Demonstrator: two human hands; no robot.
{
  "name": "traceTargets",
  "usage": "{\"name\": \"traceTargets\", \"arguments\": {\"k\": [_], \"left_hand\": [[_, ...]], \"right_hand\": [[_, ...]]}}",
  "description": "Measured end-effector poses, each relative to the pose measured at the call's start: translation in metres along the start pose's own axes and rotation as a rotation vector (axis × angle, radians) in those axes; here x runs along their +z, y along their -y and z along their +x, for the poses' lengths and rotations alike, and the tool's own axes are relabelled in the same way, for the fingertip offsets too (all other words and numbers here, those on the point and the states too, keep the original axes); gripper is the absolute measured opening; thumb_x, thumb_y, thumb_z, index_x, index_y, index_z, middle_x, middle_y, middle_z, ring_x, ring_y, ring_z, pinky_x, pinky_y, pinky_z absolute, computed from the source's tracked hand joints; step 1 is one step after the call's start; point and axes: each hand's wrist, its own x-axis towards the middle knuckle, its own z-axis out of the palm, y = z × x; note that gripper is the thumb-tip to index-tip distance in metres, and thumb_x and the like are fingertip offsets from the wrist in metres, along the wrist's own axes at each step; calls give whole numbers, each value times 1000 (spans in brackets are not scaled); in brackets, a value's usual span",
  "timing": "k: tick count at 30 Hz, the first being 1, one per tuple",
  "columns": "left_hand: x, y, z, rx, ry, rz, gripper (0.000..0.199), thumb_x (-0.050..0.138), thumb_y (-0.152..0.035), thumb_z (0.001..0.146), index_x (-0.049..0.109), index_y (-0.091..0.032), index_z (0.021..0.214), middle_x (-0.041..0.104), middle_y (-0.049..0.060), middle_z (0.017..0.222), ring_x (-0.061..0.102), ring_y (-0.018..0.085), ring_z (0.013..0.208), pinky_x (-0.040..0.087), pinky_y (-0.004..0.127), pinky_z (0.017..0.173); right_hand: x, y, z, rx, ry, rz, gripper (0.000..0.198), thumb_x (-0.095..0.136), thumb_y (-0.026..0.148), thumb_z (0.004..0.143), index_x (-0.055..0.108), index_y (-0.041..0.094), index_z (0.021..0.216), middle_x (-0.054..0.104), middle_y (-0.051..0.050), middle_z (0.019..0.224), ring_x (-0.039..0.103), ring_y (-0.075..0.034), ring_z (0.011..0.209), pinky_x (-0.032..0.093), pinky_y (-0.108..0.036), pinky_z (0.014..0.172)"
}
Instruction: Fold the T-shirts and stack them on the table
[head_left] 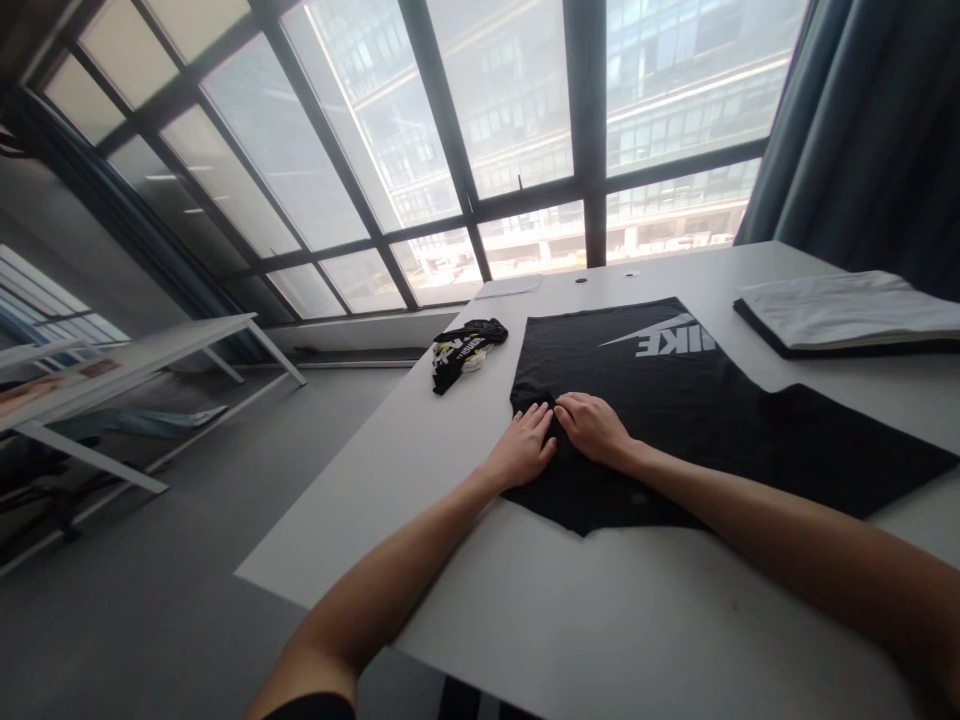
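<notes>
A black T-shirt [675, 400] with a white NIKE print lies spread on the white table [600, 600], the print upside down from my side. My left hand [526, 445] rests palm down on the shirt's left part, fingers stretched out and slightly apart. Close beside it, my right hand [592, 428] has its fingers bent and pressed together at a small bunched fold of the black fabric. The fingertips of both hands nearly meet there. One sleeve of the shirt reaches out to the right, partly behind my right forearm.
A crumpled black garment [466, 352] with white and yellow print lies near the table's left edge. Folded white and black cloths [847, 312] are stacked at the right. Papers [510, 287] lie at the far edge. Another table [150, 365] stands across the floor to the left.
</notes>
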Motion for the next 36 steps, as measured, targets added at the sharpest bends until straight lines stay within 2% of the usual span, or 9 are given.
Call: {"name": "traceTargets", "arguments": {"k": [3,8,11,14,16,36], "left_hand": [[0,0,1,-5,-17,-17,62,44,-38,101,39,-14,157,33,15,165,27,30,155,23,51,126],[-4,8,17,-31,-121,-20,56,42,-26,99,46,-16,154,39,11,163,31,25,154,24,45,126],[-2,18,27,-52,-67,-14,58,40,-28,100,41,-13,156,33,12,166,25,27,156,22,48,127],[1,23,31,-72,30,1,62,39,-34,102,35,-13,160,25,13,169,20,28,157,19,51,127],[2,24,31,-86,52,21,62,38,-36,103,32,-13,161,23,12,170,19,27,158,17,50,127],[5,24,30,-82,26,63,61,38,-36,102,35,-15,160,25,10,169,23,27,157,18,50,127]], "right_hand": [[-1,1,1,3,-41,13,31,43,32,107,71,19,111,73,-10,121,64,-22,117,43,-31,105],[0,3,1,-14,8,-2,34,41,31,108,72,18,107,75,-9,114,67,-22,111,44,-31,102],[2,3,1,-22,44,-14,32,44,28,106,74,17,102,76,-9,110,68,-22,108,44,-31,102],[5,0,0,-39,61,-21,25,51,22,100,75,16,102,74,-10,118,67,-22,113,43,-31,105],[7,-2,0,-44,70,-29,23,55,20,97,76,16,103,73,-11,123,66,-23,116,43,-32,106],[10,-4,-2,-73,80,-61,29,52,14,94,75,14,112,71,-12,127,65,-24,119,44,-33,107]]}}
